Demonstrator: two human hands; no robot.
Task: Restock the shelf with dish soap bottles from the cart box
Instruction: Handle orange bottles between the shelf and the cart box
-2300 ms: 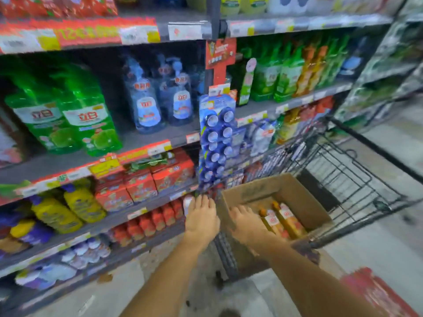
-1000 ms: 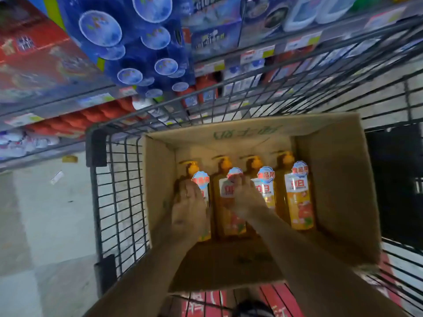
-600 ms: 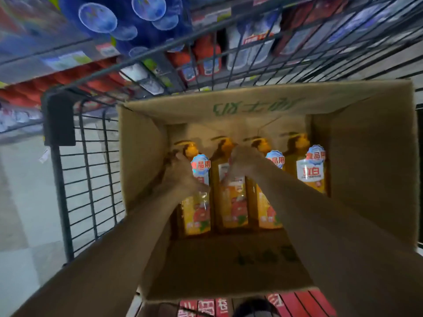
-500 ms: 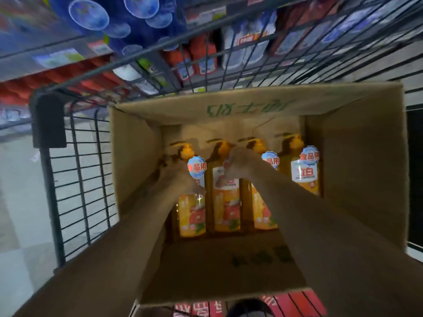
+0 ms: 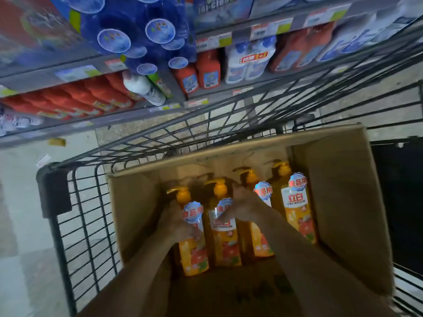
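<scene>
Orange soap bottles (image 5: pixel 297 211), four in a row with pump tops and "立白" labels, stand inside the cardboard box (image 5: pixel 348 202). The left hand (image 5: pixel 174 223) grips the leftmost bottle; the right hand (image 5: pixel 242 207) curls round the third. The box sits in a black wire cart (image 5: pixel 87 225) beside stocked shelves (image 5: pixel 206 40) on a pale tiled floor (image 5: pixel 20 202).

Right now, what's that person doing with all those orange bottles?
A person is reaching both hands into an open brown cardboard box sitting in a black wire shopping cart. Four orange pump-top dish soap bottles stand in a row inside. The left hand grips the leftmost bottle, and the right hand grips the second bottle. Neither looks lifted out yet. Store shelves with red bottles wait behind.
</scene>
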